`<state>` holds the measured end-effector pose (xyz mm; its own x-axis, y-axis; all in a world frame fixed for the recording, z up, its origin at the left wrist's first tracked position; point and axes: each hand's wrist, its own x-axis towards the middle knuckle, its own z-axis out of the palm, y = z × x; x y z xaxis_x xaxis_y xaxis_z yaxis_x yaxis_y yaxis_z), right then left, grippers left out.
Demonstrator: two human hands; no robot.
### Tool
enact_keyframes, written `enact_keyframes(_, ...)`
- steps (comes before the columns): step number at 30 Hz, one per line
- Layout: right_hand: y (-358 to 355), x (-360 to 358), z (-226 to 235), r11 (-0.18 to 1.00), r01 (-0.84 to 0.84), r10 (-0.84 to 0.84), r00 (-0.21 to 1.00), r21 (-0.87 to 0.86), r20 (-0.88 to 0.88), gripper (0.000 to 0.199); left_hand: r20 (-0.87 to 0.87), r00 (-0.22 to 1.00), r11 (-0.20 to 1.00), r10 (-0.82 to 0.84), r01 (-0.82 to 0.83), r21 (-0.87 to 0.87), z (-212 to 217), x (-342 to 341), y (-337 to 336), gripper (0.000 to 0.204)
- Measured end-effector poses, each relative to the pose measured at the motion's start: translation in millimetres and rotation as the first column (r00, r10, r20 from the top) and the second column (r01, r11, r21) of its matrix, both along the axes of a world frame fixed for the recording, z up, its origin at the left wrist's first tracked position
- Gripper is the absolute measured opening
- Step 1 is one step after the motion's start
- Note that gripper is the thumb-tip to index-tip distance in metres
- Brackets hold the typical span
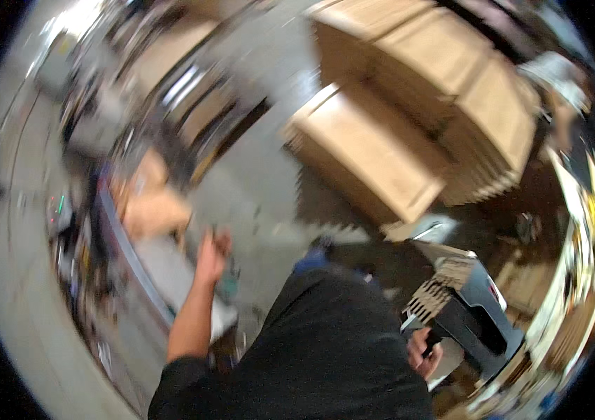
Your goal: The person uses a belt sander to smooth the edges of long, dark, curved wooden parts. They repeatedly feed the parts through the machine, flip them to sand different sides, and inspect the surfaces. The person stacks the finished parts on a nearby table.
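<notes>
My left hand (215,253) is held out at the left, smeared by motion, so I cannot make out its fingers or anything in them. Close by lies a crumpled brown paper piece (157,212) above a pale grey surface (164,269). Low at my right side, my right hand (424,355) is closed around a small black handle-like thing (431,341); its kind is too blurred to tell. Just beyond that hand stands a dark grey plastic bin (497,343) with a cut-out side. Slotted brown cardboard pieces (431,297) lean beside it.
Large stacks of flat brown cardboard (444,52) stand ahead to the right, with a lower stack (367,154) in front. A pallet with cardboard (206,115) lies at far left. Another person (563,91) is at upper right. Grey concrete floor (241,185) runs between.
</notes>
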<state>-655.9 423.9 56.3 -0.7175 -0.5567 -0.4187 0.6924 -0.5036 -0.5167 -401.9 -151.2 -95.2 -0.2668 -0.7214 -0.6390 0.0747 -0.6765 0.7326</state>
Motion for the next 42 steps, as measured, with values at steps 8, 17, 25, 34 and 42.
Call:
enact_keyframes(8, -48, -63, -2, 0.932, -0.055, 0.063, 0.998, 0.358, -0.01, 0.034, -0.545, 0.838, 0.992, -0.025, 0.09, 0.093, 98, -9, -10, 0.066)
enact_keyframes(17, -140, -142, 32, 0.76, 0.36, -0.053, 0.864, 0.541, -0.501, 0.017, -0.691, 0.661, 0.748, -0.293, 0.609, 0.264, 125, -58, 55, 0.044)
enact_keyframes(25, -214, -113, 13, 0.734, -0.15, 0.514, 0.76, 0.662, -0.398, 0.028, -0.305, 0.74, 0.719, -0.599, 0.665, 0.2, 153, -160, 86, 0.049)
enact_keyframes(34, -174, -95, -12, 0.722, -0.168, 0.458, 0.843, 0.671, -0.281, 0.024, -0.239, 0.692, 0.683, -0.682, 0.719, 0.132, 157, -197, 54, 0.046)
enact_keyframes(42, -160, -75, 3, 0.655, -0.195, 0.623, 0.685, 0.73, -0.376, 0.027, -0.174, 0.391, 0.379, -0.904, 0.92, 0.102, 146, -251, 146, 0.029)
